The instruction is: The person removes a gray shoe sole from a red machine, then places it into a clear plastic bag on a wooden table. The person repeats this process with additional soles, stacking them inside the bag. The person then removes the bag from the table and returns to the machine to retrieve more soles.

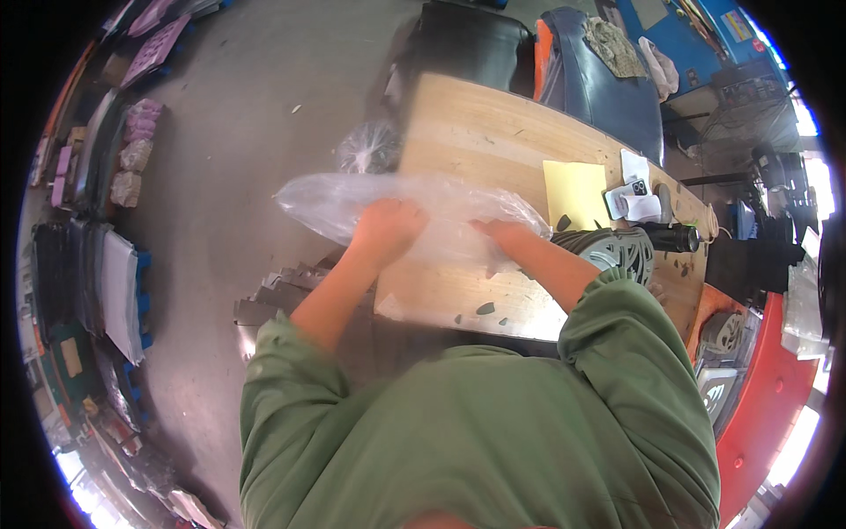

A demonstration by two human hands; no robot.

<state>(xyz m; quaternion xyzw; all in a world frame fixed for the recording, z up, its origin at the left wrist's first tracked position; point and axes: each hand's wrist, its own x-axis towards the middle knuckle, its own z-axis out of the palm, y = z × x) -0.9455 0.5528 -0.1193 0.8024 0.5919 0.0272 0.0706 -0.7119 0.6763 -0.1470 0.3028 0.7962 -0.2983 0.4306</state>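
Note:
A long, clear plastic bag (326, 201) stretches sideways over the table's left part, its left end hanging past the table edge. My left hand (388, 227) is closed in a fist on the bag's middle. Toward the bag's right end, my right hand (511, 238) grips the film between thumb and fingers; its fingertips are partly veiled by the plastic. Just right of that hand lies a stack of grey cut-out pieces (621, 251) with openings in them. Small dark scraps (486, 309) are scattered on the wooden table (467, 119) near its front edge.
On the table's right are a yellow sheet (573, 187), a phone (627, 196) and a black cylinder (671, 237). Beyond the table's left edge sits a tied clear bag (368, 148). Dark padded seats (476, 44) stand behind; a red-sided table (758, 388) is at right.

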